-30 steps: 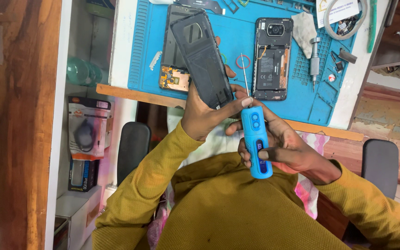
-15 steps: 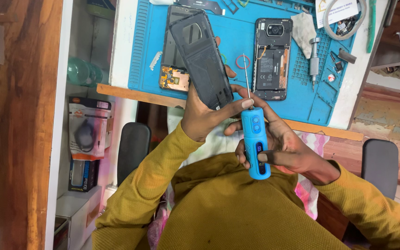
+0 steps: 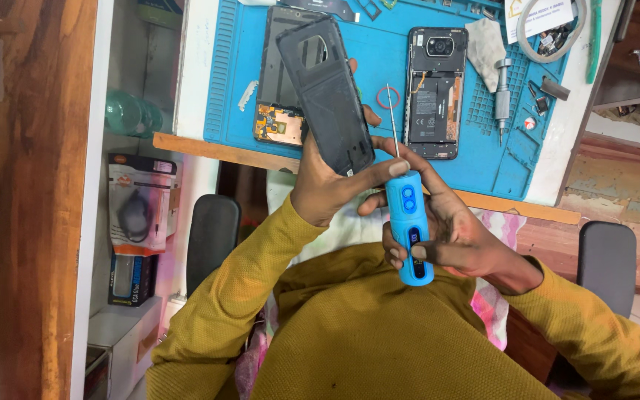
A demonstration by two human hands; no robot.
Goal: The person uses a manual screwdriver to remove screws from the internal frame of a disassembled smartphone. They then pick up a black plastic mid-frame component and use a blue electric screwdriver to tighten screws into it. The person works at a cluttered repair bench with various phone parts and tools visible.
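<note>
Head view, left hand: the left hand (image 3: 327, 189) is gripping a dark phone back cover (image 3: 325, 95) at the centre of the frame, its grip pinching the cover's lower end, thumb lying across toward the screwdriver.
Head view, right hand: the right hand (image 3: 450, 233) is wrapping its grip around a blue electric screwdriver (image 3: 409, 226), just right of centre; the thin bit is pointing up beside the cover's right edge.
Surface: a blue work mat (image 3: 379, 67) is lying across the top of the frame on the surface.
On the mat: an opened phone (image 3: 433, 92) is lying right of the cover; a second opened frame (image 3: 279, 81) is sitting partly behind the cover; a red ring (image 3: 387, 97) is resting between them; a metal hand screwdriver (image 3: 503, 92) is lying further right.
Packages: a boxed item with a dark rounded object pictured (image 3: 141, 204) is standing at the left, on a shelf; a smaller dark box (image 3: 133, 278) is sitting below it.
Label: a white card (image 3: 542, 15) is showing at the upper right, cut off by the frame edge.
Hard to make out: small parts near the card are too small to tell; the green bottle (image 3: 131, 115) at the left is partly hidden.
</note>
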